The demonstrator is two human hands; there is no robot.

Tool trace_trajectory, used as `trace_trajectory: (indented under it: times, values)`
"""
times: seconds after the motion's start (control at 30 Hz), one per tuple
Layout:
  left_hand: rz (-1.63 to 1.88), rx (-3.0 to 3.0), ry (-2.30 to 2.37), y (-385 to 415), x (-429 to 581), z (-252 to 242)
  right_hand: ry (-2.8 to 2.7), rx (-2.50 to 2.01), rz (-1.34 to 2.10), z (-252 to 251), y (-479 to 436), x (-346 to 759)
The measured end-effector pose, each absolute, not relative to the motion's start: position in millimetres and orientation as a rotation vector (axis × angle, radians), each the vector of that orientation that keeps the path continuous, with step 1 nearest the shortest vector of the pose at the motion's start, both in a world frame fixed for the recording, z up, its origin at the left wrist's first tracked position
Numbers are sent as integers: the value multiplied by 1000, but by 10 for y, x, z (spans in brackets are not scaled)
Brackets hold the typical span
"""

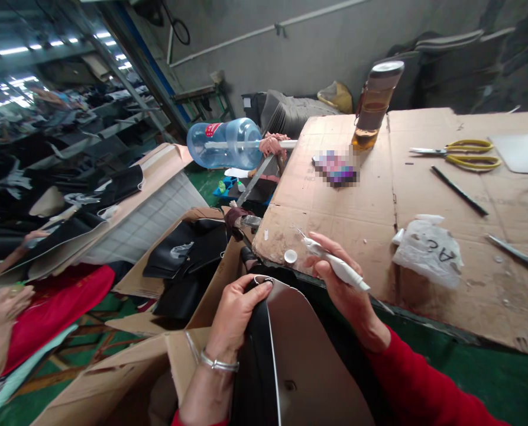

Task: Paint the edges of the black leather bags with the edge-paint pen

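Grey panel (303,349): smooth sheet with one rounded top corner and black material along its left side. It sits bottom centre, below the near edge of the tabletop (326,207).

Left hand (239,307): grip clenched on the panel's top left edge, fingers curled over the black side. There is a silver bangle (219,362) at the wrist.

White pen-shaped tool (341,269): held slantwise in the right hand (339,290), grip closed around its barrel. The thin tip points up and left over the tabletop's near edge. A red sleeve (418,384) covers the forearm.

White cap (291,256): small and round, lying on the tabletop edge just beside the tool's tip.

Tabletop: covered with worn cardboard sheets. It carries:
- a bottle (374,106) with amber liquid, at the far edge
- a small blurred item (337,167) near the bottle's base
- yellow-handled scissors (467,154), far right
- a black rod (459,190), lying diagonally below the scissors
- a clear plastic bag (427,251) marked "A C", right of the right hand and apart from it
- a metal tool (518,257) at the right border; its kind cannot be told

Left of the tabletop:
- a cardboard box (210,278) holding black pieces (188,251)
- a blue water jug (223,144) lying sideways on a pale bar

Far left: another person in a red garment (46,313), with one hand (0,307) showing at the border.
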State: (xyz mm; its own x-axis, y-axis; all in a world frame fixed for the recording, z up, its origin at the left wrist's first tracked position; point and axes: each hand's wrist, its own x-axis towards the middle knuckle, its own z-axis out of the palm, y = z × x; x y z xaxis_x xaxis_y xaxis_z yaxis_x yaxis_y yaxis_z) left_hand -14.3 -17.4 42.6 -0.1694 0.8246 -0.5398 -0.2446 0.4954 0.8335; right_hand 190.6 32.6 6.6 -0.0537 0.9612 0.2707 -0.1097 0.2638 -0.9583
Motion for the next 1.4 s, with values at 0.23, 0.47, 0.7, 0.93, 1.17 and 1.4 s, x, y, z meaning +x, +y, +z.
trace_trajectory:
  times: [0.23,0.47,0.7,0.93,1.17,1.4]
  values:
    - [962,642,1479,33,-117,395,-1363,-1073,906,-2,530,2083]
    - [950,655,1445,194,-31,217,-1435,-1114,982,-88,567,2015]
    - [840,633,1402,249,-82,148,-1545,-1132,1004,-126,576,1998]
    - [786,733,1439,293,-80,134,-1664,-1123,877,-172,580,1999]
    - [749,778,1453,326,-58,136,-1484,-1144,1006,-108,555,2018]
    - [707,890,1385,310,-50,190,-1253,-1011,1288,-116,566,2113]
